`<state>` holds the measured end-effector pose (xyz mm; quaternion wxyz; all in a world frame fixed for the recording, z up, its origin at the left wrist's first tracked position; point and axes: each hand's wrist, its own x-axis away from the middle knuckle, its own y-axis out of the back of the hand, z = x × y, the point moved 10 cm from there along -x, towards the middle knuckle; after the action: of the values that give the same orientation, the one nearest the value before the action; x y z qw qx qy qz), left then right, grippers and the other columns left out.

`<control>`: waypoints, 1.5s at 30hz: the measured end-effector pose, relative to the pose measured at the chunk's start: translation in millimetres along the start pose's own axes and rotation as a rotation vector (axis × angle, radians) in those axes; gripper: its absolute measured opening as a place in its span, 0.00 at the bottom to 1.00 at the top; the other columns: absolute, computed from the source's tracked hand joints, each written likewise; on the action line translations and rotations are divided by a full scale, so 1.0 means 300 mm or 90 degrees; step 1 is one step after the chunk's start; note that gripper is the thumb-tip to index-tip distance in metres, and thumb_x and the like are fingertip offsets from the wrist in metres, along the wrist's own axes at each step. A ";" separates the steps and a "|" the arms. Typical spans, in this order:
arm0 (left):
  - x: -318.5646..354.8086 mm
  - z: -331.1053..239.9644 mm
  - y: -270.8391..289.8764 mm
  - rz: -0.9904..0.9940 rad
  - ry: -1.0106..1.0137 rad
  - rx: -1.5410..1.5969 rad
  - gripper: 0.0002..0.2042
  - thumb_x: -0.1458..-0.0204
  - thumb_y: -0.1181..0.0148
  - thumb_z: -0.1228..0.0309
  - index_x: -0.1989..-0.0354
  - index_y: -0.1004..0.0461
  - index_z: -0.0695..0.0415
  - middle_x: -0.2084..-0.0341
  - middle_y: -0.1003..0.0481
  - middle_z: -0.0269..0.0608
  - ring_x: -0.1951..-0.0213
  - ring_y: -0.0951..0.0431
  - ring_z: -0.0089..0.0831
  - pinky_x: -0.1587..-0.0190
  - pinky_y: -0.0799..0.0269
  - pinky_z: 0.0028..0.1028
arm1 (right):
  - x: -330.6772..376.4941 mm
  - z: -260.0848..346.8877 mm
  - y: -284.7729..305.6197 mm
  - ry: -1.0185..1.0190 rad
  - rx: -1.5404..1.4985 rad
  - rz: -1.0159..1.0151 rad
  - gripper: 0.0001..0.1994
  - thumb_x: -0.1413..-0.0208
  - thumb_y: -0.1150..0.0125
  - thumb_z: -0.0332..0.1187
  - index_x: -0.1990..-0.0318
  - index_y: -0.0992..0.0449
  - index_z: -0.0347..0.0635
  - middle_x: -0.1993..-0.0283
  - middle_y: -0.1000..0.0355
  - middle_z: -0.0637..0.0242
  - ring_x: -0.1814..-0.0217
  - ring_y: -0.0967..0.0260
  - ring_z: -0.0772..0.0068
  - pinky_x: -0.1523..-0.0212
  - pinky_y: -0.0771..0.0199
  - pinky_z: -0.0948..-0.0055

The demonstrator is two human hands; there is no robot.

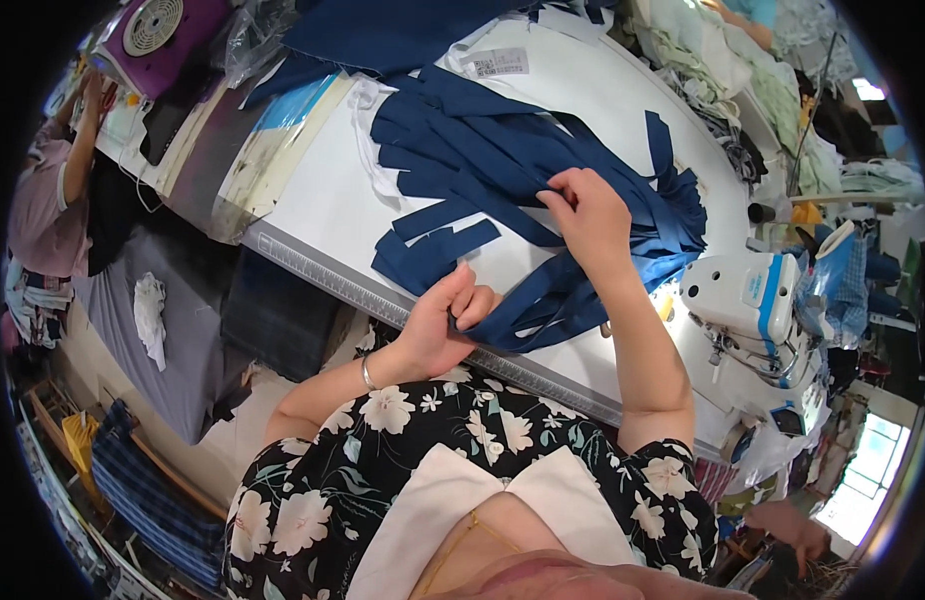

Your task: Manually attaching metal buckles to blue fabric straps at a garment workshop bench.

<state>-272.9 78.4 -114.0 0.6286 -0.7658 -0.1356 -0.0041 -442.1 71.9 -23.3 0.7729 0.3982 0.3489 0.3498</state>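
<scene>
A heap of navy blue fabric strips (463, 130) spreads over the white sewing table (328, 225). Near the table's front edge my left hand (448, 312) is closed round the end of a navy strip (543, 300), which loops away to the right. Over the heap, my right hand (588, 215) has thumb and forefinger pinched together at the strips; what exactly lies between the fingertips is too small to make out. A few shorter strip ends (433, 250) lie just beyond my left hand.
A white sewing machine (748, 300) stands at the right. Along the table's front edge runs a ruler strip (333, 278). A larger navy cloth (383, 35) and a printed label (498, 63) lie at the back. A purple fan-like device (163, 40) sits far left, near another person (58, 190).
</scene>
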 end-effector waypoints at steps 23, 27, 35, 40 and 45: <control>-0.014 -0.008 0.008 -0.045 -0.042 -0.044 0.20 0.32 0.67 0.53 0.66 0.32 0.54 0.79 0.35 0.37 0.69 0.36 0.33 0.59 0.39 0.31 | 0.058 0.108 -0.054 0.113 0.080 -0.009 0.07 0.57 0.30 0.32 0.70 0.22 0.45 0.69 0.30 0.70 0.72 0.28 0.67 0.74 0.29 0.72; -0.012 -0.003 0.016 -0.034 -0.035 -0.072 0.22 0.33 0.67 0.52 0.55 0.29 0.56 0.76 0.33 0.37 0.67 0.33 0.33 0.56 0.37 0.31 | 0.057 0.148 0.031 0.177 -0.047 -0.094 0.09 0.60 0.28 0.29 0.72 0.24 0.42 0.67 0.29 0.65 0.67 0.29 0.64 0.69 0.30 0.70; 0.007 0.046 0.038 -0.131 0.048 -0.056 0.27 0.35 0.64 0.49 0.40 0.35 0.58 0.45 0.30 0.40 0.44 0.30 0.30 0.38 0.37 0.34 | 0.211 0.325 0.114 0.419 -0.204 -0.006 0.10 0.65 0.34 0.24 0.74 0.30 0.41 0.66 0.27 0.64 0.68 0.28 0.60 0.67 0.28 0.64; -0.007 0.031 -0.060 0.100 0.028 -0.063 0.33 0.36 0.68 0.44 0.35 0.41 0.59 0.37 0.38 0.39 0.39 0.35 0.31 0.35 0.41 0.35 | 0.285 0.356 0.034 0.383 -0.251 0.219 0.08 0.61 0.34 0.25 0.75 0.30 0.42 0.71 0.29 0.66 0.71 0.30 0.60 0.71 0.30 0.67; 0.011 -0.010 -0.042 0.077 -0.056 -0.060 0.11 0.35 0.54 0.59 0.57 0.33 0.54 0.59 0.27 0.39 0.40 0.35 0.34 0.38 0.40 0.39 | 0.266 0.267 -0.009 0.242 -0.377 0.343 0.06 0.54 0.34 0.32 0.72 0.25 0.44 0.77 0.31 0.65 0.74 0.30 0.58 0.72 0.30 0.67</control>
<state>-271.8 78.4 -100.8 0.5844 -0.8009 -0.1157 0.0612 -335.0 106.0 -11.2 0.6570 0.1651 0.2533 0.6906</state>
